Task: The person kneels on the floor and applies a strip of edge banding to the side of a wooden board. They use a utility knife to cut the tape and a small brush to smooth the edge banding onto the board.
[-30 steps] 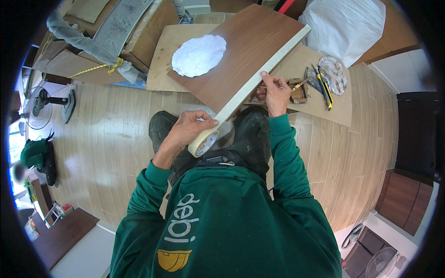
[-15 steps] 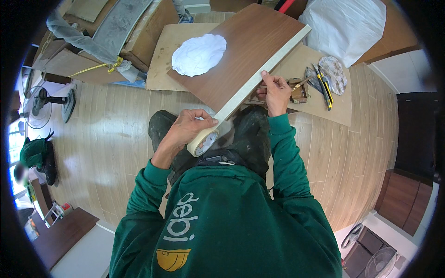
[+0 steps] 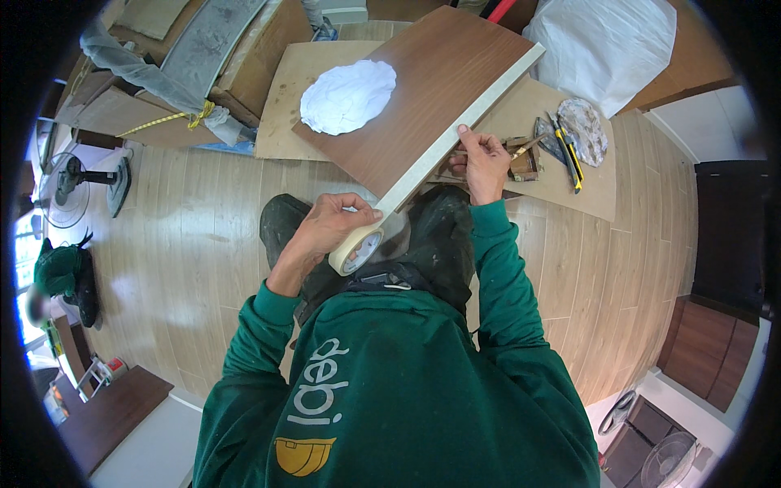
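Note:
My left hand grips a roll of cream masking tape at the board's near corner, thumb and forefinger together at its top. Along the near right edge of a brown wood-grain board runs a pale strip, reaching down to the roll. Partway along that edge my right hand pinches the board, its thumb pressed on the strip and its curled fingers beside and below. A crumpled white cloth lies on the board's left part.
Cardboard under the board carries a small wooden box, a yellow-black utility knife and a crumpled stained wad. A white plastic bag stands behind. Boxes and a fan are at left, near another person in green.
Both hands keep their places on the tape roll and the board's edge. The view has shifted very slightly; otherwise nothing visibly differs.

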`<state>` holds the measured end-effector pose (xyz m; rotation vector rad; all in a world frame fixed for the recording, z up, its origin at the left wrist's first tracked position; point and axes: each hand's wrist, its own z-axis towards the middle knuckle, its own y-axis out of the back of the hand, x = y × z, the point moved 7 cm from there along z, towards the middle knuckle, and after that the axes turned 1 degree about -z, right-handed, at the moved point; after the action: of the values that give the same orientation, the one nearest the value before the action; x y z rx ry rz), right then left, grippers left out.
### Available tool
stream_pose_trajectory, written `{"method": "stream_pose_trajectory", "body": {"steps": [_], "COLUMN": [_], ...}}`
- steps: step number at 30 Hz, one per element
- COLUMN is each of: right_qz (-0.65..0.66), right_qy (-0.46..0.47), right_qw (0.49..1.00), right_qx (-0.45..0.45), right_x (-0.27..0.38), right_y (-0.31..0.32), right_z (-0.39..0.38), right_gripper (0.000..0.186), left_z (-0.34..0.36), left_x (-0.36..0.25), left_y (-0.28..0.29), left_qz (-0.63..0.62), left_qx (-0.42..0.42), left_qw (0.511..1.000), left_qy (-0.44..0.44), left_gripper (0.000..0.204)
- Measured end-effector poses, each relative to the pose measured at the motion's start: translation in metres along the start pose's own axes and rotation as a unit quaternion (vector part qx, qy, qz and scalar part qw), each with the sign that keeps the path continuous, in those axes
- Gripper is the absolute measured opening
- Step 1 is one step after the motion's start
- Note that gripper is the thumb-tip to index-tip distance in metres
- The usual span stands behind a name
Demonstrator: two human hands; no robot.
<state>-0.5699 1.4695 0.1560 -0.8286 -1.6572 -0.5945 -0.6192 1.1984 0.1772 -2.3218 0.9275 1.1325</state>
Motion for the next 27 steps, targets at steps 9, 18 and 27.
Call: {"method": "stream_pose_trajectory", "body": {"steps": [9,18,27], "right_qz": [-0.002,-0.022,-0.080], "right_qy": [0.000,-0.013,-0.018], "right_qw": [1.000,1.000,0.991], "right_qx": [0.001,0.002,0.107], "right_x": [0.001,0.000,-0.023], "right_y": [0.000,0.000,-0.031], "right_z": [-0.001,-0.006,-0.094], "right_gripper": [0.035,0.034,0.027], "left_z": [0.001,0.000,0.012], "left_x": [0.004,0.007,0.024], "left_y": [0.000,0.002,0.000], "left_qz": [0.009,0.030,-0.021], "left_qx": [-0.006,-0.013,0.000], "left_qw": [1.000,0.999,0.999], "left_qy": [0.000,0.013,-0.045], "left_gripper": [0.026,0.025,0.023]}}
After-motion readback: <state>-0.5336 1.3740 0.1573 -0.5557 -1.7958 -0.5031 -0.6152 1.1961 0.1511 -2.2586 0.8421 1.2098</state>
